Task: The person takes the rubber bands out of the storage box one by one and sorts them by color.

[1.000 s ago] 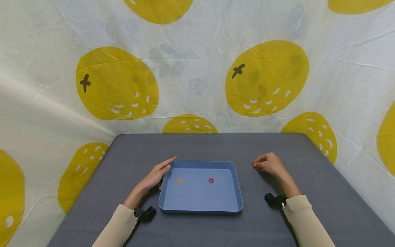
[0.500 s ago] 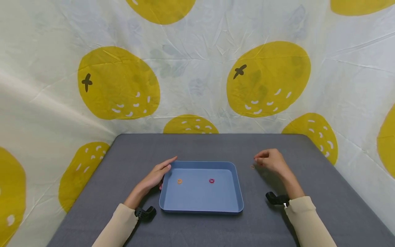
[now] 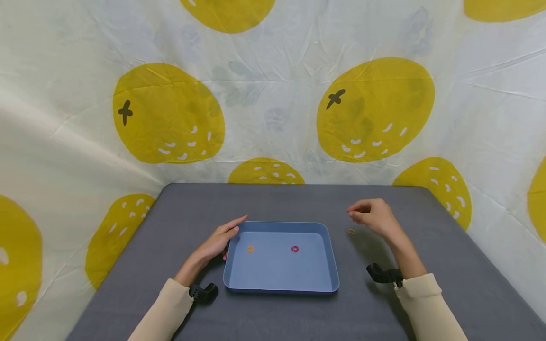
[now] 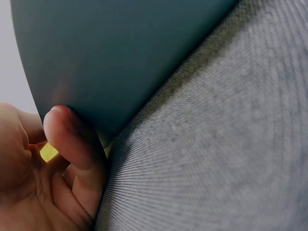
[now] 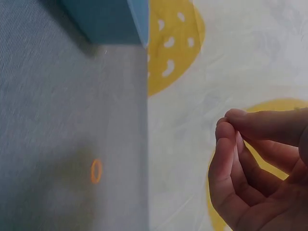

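Observation:
A shallow blue tray [image 3: 281, 277] lies on the table, with an orange ring [image 3: 250, 249] and a magenta ring [image 3: 295, 248] inside. My left hand [image 3: 215, 244] holds the tray at its far left corner; in the left wrist view, a bent fingertip [image 4: 60, 118] presses the outer wall. To the right of the tray, a thin yellow-orange ring [image 3: 351, 231] lies on the table. My right hand [image 3: 375, 218] hovers above and beyond that ring. Its thumb and fingertips meet in the right wrist view, with nothing visible between them.
A dark grey cloth covers the table [image 3: 273, 317]. Behind it hangs a white curtain [image 3: 273, 118] printed with yellow fruit. A black camera mount [image 3: 204, 293] sits on my left wrist, another mount [image 3: 384, 274] on my right.
My right hand has risen away from the thin ring, which now lies apart from the fingers on the table. My left hand keeps its place on the tray. The view shifts slightly.

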Available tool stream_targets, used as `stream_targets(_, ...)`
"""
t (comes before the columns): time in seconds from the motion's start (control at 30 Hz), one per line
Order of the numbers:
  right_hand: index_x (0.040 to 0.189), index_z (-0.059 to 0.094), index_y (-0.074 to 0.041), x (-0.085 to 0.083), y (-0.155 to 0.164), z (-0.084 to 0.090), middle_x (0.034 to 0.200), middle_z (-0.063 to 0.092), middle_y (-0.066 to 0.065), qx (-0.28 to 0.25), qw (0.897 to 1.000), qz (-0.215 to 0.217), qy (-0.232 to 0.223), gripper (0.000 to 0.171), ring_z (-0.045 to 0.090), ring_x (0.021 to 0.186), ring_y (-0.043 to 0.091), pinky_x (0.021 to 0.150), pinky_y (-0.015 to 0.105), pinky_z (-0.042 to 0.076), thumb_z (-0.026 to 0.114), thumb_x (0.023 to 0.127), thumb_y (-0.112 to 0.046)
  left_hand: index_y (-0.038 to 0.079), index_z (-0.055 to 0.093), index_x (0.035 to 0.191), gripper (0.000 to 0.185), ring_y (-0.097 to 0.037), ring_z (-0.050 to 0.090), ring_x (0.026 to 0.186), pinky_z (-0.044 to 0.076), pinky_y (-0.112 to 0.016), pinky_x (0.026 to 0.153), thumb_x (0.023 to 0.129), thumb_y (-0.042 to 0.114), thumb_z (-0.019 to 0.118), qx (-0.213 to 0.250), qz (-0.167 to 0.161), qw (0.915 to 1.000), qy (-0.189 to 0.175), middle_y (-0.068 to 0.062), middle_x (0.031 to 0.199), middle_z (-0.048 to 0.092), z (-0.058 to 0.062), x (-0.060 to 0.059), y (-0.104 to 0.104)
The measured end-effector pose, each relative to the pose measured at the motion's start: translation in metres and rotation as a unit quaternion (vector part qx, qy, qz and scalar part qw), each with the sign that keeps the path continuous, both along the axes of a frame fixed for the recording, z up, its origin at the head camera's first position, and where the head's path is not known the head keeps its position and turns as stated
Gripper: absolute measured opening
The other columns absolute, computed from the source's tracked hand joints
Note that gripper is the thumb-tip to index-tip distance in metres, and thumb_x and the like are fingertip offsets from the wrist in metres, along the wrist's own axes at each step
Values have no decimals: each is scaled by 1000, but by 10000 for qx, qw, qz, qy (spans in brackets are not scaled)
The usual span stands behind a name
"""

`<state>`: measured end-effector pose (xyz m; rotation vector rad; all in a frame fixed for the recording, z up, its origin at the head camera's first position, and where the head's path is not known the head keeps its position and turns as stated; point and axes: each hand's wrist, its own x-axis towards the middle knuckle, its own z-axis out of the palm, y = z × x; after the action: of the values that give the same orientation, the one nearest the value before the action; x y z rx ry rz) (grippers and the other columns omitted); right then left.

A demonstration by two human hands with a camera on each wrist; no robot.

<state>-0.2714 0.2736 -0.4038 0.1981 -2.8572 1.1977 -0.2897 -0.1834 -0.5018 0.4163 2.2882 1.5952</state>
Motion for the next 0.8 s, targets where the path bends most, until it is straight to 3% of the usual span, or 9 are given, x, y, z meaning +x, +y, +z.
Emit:
stream_targets(0.1, 111, 78, -2, 2, -10, 5, 98, 77, 15, 43, 9999, 127, 45, 20, 69, 84, 26, 71, 35, 56, 71, 99, -17, 32, 38, 161, 47, -17, 47, 42, 46, -32, 45, 114, 30, 38, 20, 31, 10000, -16, -32, 128, 58, 0, 0, 0)
stream_targets(0.2, 110, 78, -3, 3, -20, 10, 98, 77, 14, 47, 9996, 258, 93, 18, 70, 84, 24, 72, 34, 56, 70, 99, -15, 33, 38, 161, 47, -17, 47, 42, 46, -31, 45, 114, 29, 38, 75, 41, 9999, -74, -32, 131, 59, 0, 0, 0)
stream_targets(0.3, 108, 79, -4, 2, -32, 13, 100, 77, 14, 49, 9989, 435, 178, 16, 70, 84, 22, 73, 33, 56, 70, 99, -13, 31, 37, 161, 47, -17, 47, 42, 46, -31, 45, 114, 28, 37, 105, 14, 9999, -40, -20, 152, 49, 0, 0, 1)
stream_targets(0.47, 104, 80, -5, -2, -58, 19, 101, 78, 13, 108, 9961, 805, 331, 13, 69, 82, 19, 72, 32, 56, 70, 98, -11, 31, 36, 162, 47, -17, 46, 43, 46, -32, 46, 115, 27, 36, 57, -51, 10000, 49, -17, 158, 43, -1, 0, 1)
stream_targets(0.53, 103, 80, -5, -4, -69, 21, 99, 78, 13, 147, 9944, 967, 394, 13, 69, 81, 18, 71, 32, 57, 70, 97, -10, 32, 36, 162, 47, -17, 46, 43, 46, -33, 46, 115, 28, 36, 68, -37, 10000, 40, -19, 149, 52, -1, 0, 1)
stream_targets(0.63, 102, 80, -5, -6, -85, 24, 96, 78, 11, 185, 9914, 1202, 486, 12, 70, 80, 17, 71, 32, 58, 70, 96, -9, 34, 36, 161, 47, -18, 45, 42, 46, -32, 46, 115, 30, 36, 107, -47, 9999, -4, -22, 102, 66, 0, 0, 1)
stream_targets(0.7, 101, 80, -6, -8, -95, 24, 95, 78, 10, 220, 9898, 1319, 498, 12, 70, 80, 16, 72, 32, 58, 70, 96, -9, 34, 36, 161, 47, -17, 45, 41, 46, -32, 46, 115, 30, 36, 123, -62, 9999, -26, -16, 74, 57, 0, 0, 1)
stream_targets(0.8, 100, 80, -6, -12, -111, 24, 94, 79, 10, 289, 9860, 1565, 506, 12, 70, 79, 15, 71, 33, 58, 70, 95, -8, 33, 35, 162, 48, -17, 45, 41, 45, -31, 46, 115, 29, 36, 120, -103, 9999, -40, -7, 61, 48, 1, 0, 0)
